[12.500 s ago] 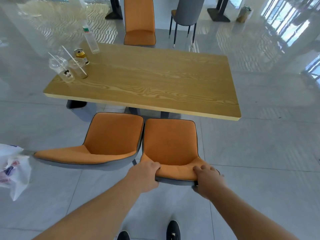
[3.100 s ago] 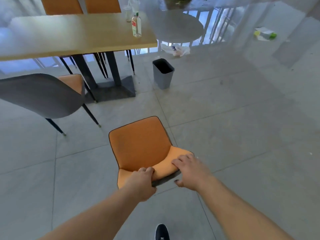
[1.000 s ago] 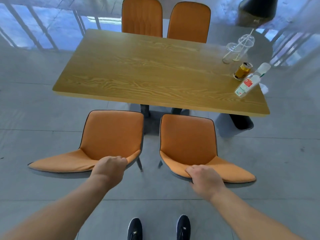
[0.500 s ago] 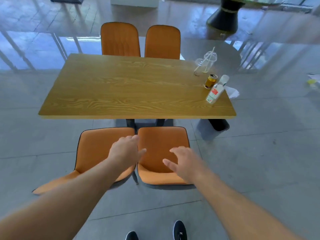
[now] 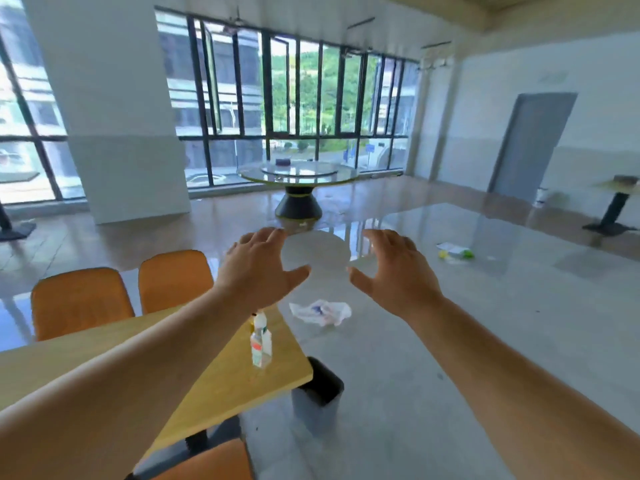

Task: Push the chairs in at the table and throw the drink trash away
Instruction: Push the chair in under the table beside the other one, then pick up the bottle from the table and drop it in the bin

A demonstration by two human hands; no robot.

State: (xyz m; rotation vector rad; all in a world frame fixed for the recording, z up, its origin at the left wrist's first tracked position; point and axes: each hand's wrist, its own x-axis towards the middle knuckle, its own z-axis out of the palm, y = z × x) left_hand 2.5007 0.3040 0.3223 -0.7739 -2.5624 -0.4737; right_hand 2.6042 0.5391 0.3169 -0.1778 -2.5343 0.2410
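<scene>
Left hand [image 5: 258,271] and right hand [image 5: 394,271] raised, fingers spread, empty, clear plastic bottle [image 5: 261,344] on wooden tabletop [image 5: 225,372], grey bin [image 5: 318,393] beside, possibly blurred bag [image 5: 320,310] on floor

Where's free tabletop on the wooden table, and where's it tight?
Free: the wooden table surface between the left forearm and the clear bottle, and the strip from the bottle out to the right-hand edge above the grey bin. Tight: right around the bottle. The rest hides under the left arm. Both left hand and right hand are empty.

Clear bottle [image 5: 261,344] upright near wooden table's [image 5: 221,379] corner
</scene>
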